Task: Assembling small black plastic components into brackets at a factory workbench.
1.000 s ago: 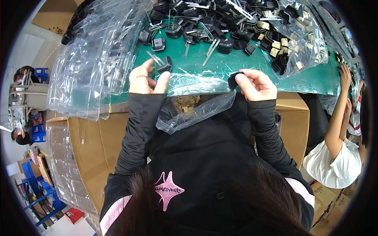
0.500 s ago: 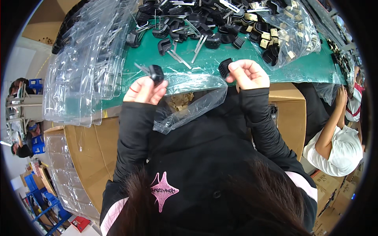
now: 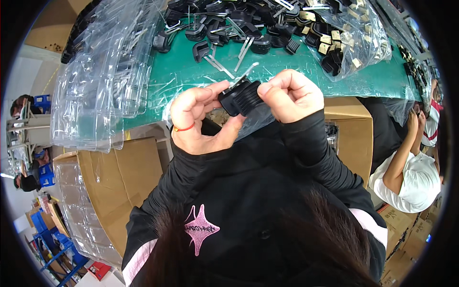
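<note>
Over the near edge of the green table, both hands meet at two black plastic parts held against each other. My left hand (image 3: 203,119) grips a smooth black plastic part with metal prongs (image 3: 231,99), thumb below and fingers above. Its thin prongs point up and away. My right hand (image 3: 292,95) pinches a ribbed black plastic piece (image 3: 249,97) between thumb and forefinger. The ribbed piece touches the smooth one; whether they are joined I cannot tell. Beyond them on the table lies a loose black part with two metal prongs (image 3: 201,50).
A heap of black pronged parts (image 3: 244,19) covers the table's (image 3: 191,71) far side. Clear plastic trays (image 3: 103,81) are stacked at left. A plastic bag (image 3: 368,38) with ribbed pieces lies at right. Cardboard boxes (image 3: 119,177) stand below; a person (image 3: 404,177) works at right.
My hands have come together from apart. The left hand moved right with its pronged part, and the right moved slightly left, bringing the ribbed piece against it.
</note>
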Available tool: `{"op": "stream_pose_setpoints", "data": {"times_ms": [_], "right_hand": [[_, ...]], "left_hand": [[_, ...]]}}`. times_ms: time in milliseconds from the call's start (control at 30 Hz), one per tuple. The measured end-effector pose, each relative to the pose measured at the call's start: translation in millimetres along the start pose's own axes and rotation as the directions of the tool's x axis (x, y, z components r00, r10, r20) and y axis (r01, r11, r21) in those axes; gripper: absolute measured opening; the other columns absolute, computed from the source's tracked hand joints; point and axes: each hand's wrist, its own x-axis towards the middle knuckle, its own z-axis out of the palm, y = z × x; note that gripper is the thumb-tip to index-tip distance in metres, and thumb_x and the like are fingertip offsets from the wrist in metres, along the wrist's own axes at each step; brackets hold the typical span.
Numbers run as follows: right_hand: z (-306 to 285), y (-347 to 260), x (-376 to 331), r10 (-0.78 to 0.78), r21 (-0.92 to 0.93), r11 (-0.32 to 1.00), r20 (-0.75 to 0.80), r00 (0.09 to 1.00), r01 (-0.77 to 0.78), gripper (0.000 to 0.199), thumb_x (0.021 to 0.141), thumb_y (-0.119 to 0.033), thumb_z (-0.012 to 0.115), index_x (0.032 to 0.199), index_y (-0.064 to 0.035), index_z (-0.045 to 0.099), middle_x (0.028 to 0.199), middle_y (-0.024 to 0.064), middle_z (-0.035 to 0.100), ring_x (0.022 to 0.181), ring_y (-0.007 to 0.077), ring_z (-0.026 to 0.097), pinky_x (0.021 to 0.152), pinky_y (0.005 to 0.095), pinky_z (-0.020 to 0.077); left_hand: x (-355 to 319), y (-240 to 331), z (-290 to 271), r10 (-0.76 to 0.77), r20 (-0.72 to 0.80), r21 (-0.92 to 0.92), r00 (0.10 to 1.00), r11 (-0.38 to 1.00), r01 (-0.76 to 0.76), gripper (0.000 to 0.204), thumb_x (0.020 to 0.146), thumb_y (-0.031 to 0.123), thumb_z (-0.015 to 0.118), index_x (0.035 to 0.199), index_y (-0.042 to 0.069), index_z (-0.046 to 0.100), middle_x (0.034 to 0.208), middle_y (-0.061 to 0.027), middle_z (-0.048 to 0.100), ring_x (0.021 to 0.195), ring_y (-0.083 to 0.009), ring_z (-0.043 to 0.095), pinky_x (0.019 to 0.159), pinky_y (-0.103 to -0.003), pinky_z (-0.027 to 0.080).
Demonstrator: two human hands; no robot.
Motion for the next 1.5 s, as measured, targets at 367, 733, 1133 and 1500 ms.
{"op": "stream_pose_setpoints", "data": {"times_ms": [367, 733, 1133, 1500], "right_hand": [[4, 10, 0, -0.15, -0.108, 0.983, -0.002, 0.989, 0.149, 0.013, 0.076, -0.007, 0.07, 0.074, -0.0025, 0.058, 0.064, -0.0014, 0.058, 0.055, 0.0002, 0.049, 0.051, 0.0165, 0.0425], [5, 11, -1, -0.193, -0.162, 0.967, 0.021, 0.981, 0.194, 0.013, 0.074, -0.006, 0.071, 0.071, -0.0033, 0.058, 0.064, -0.0029, 0.055, 0.055, -0.0006, 0.046, 0.05, 0.0162, 0.0404], [7, 7, 1, -0.674, -0.55, 0.518, 0.208, 0.709, 0.655, 0.016, 0.063, 0.0, 0.069, 0.066, -0.0067, 0.055, 0.06, 0.0034, 0.047, 0.051, 0.014, 0.045, 0.045, 0.0263, 0.0384], [-1, 20, -2, -0.463, -0.592, 0.612, 0.269, 0.845, 0.524, 0.01, 0.071, -0.007, 0.063, 0.071, -0.0026, 0.054, 0.061, 0.0102, 0.054, 0.052, 0.0251, 0.055, 0.047, 0.0331, 0.0445]], "left_hand": [[1, 3, 2, 0.047, 0.025, -0.001, 0.999, 0.999, -0.047, 0.065, 0.064, -0.007, 0.076, 0.113, 0.002, 0.034, 0.108, -0.0223, 0.056, 0.097, -0.0259, 0.062, 0.079, -0.031, 0.054], [-1, -1, 1, 0.075, 0.024, -0.078, 0.997, 0.994, -0.073, 0.066, 0.065, -0.008, 0.075, 0.114, 0.002, 0.031, 0.109, -0.0241, 0.055, 0.097, -0.027, 0.062, 0.08, -0.032, 0.055], [-2, 4, -1, 0.111, 0.026, -0.132, 0.993, 0.986, -0.107, 0.055, 0.067, -0.007, 0.075, 0.104, 0.0, 0.035, 0.109, -0.0264, 0.057, 0.096, -0.0272, 0.063, 0.08, -0.032, 0.054], [-10, 20, 2, -0.442, 0.063, -0.334, 0.895, 0.835, 0.437, 0.056, 0.075, -0.005, 0.067, 0.123, 0.0, 0.037, 0.109, -0.0145, 0.056, 0.101, -0.018, 0.058, 0.084, -0.027, 0.049]]}}
